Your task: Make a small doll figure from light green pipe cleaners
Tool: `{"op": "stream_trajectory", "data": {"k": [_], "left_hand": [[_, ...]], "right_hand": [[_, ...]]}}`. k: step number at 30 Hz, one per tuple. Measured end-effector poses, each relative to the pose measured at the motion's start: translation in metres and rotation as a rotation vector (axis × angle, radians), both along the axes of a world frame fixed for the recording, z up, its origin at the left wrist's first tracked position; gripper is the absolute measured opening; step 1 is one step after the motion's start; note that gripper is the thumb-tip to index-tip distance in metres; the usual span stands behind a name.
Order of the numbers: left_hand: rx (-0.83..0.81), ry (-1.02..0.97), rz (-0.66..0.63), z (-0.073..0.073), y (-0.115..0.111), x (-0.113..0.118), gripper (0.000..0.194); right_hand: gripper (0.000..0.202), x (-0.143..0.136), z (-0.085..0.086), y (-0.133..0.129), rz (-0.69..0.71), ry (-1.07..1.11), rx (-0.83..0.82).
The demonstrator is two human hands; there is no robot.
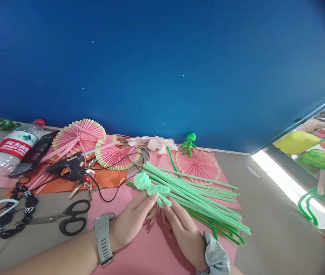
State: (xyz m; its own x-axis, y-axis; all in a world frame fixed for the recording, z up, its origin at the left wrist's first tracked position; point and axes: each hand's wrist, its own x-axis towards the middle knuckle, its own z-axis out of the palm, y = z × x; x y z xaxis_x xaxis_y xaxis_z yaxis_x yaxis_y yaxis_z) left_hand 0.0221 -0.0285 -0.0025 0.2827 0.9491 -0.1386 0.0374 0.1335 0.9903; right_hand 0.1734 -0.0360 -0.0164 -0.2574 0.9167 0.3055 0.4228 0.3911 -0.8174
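A pale green figure of coiled pipe cleaners [149, 187] is held between both hands at the centre, its round head tilted to the upper left. My left hand [132, 221], with a grey watch on the wrist, pinches its body with thumb and fingers. My right hand [184, 229], with a grey scrunchie at the wrist, grips its lower end. Just right of the hands lies a bundle of light green pipe cleaners [193, 198], over a few darker green ones. A finished-looking darker green figure [190, 143] stands upright behind, against the blue wall.
Black scissors [73, 217], a bead bracelet [6, 229], keys [90, 189] and a black glue gun [68, 167] lie left. Behind are pink paper fans [79, 135], a water bottle [13, 147] and white crumpled material [161, 144]. Pink paper [151, 256] lies beneath the hands; a blue wall [162, 68] rises behind.
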Motion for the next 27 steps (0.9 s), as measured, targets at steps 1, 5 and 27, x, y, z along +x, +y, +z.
{"op": "stream_trajectory", "data": {"k": [1,5,27], "left_hand": [[0.012,0.017,0.009,-0.0008,-0.0007,0.0006,0.035],[0.036,0.102,0.000,-0.0009,-0.0023,0.0025,0.039],[-0.040,0.067,-0.057,0.0001,0.0032,0.0014,0.038]], "right_hand": [[0.019,-0.0002,0.0003,0.0003,0.006,-0.009,-0.038],[0.018,0.0006,-0.0001,-0.0002,0.076,-0.047,-0.161],[0.032,0.0055,0.0026,-0.0037,-0.031,0.138,-0.318]]}}
